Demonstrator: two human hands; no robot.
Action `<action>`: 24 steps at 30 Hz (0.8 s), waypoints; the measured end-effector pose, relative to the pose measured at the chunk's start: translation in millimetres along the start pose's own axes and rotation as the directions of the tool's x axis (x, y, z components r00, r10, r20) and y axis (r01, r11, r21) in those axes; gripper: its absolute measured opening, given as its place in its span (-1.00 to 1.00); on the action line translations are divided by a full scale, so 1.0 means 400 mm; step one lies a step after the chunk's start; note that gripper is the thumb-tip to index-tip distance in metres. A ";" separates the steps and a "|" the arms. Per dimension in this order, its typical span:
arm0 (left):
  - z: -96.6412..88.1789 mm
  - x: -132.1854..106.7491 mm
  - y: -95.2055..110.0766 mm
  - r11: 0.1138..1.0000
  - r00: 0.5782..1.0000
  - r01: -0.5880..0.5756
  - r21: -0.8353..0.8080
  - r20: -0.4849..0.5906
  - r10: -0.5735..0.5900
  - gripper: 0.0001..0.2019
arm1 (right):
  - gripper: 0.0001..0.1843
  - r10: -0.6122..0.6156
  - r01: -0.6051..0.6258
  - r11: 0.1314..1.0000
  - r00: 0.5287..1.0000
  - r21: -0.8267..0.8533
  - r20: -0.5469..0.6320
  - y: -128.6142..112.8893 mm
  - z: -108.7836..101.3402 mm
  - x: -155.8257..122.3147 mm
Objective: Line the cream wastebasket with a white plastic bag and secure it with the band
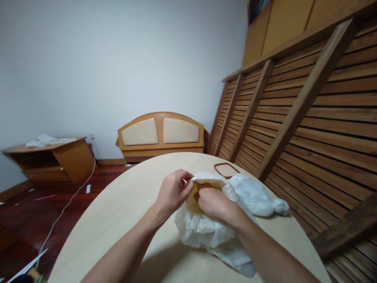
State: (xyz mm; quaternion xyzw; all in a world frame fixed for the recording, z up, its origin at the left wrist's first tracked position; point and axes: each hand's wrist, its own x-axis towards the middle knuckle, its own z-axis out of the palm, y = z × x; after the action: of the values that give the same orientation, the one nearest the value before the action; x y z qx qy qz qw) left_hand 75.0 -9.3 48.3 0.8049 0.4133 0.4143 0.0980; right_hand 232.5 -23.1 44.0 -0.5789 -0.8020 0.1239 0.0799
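A white plastic bag (203, 232) with a wide open mouth stands on the round table (118, 204), its folds hanging down outside. Something yellow (194, 206) shows inside the mouth. My left hand (176, 190) pinches the bag's far left edge between thumb and fingers. My right hand (213, 200) reaches down into the mouth with its fingers curled; the fingertips, and whatever they hold, are hidden. To the right lies a second white plastic bag (250, 196), bunched up and knotted at one end. Behind the bags is a brown rounded frame (218, 169), flat on the tabletop.
Wooden slatted panels (294, 149) lean close along the table's right side. Beyond the table stands a headboard (160, 147) against the wall. On the left are a low wooden cabinet (73, 161) and a white cable (67, 205) across the dark floor.
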 end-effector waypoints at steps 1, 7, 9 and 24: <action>-0.001 -0.001 0.002 1.000 1.000 -0.013 0.004 0.006 0.013 -0.91 | -0.61 0.006 -0.006 1.000 1.000 0.009 0.004 -0.001 0.000 -0.001; -0.004 -0.001 -0.011 0.999 0.999 0.030 0.035 -0.042 -0.029 -0.91 | -0.61 -0.082 0.079 0.986 0.997 -0.146 -0.015 -0.007 -0.004 -0.021; -0.006 0.000 -0.016 0.997 0.996 0.050 0.054 -0.071 -0.046 -0.92 | -0.60 -0.125 0.124 0.978 0.992 -0.170 0.005 -0.011 -0.003 -0.028; -0.040 0.016 -0.045 0.971 0.967 0.197 0.133 -0.187 -0.171 -0.88 | -0.45 -0.422 0.429 0.900 0.901 -0.073 0.098 -0.031 -0.034 -0.054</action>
State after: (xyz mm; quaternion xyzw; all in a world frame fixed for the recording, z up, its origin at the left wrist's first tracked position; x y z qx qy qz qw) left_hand 54.6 4.0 53.5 0.7288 0.5234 0.4399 0.0384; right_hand 231.6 -45.8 60.7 -0.3873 -0.9165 0.0890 0.0462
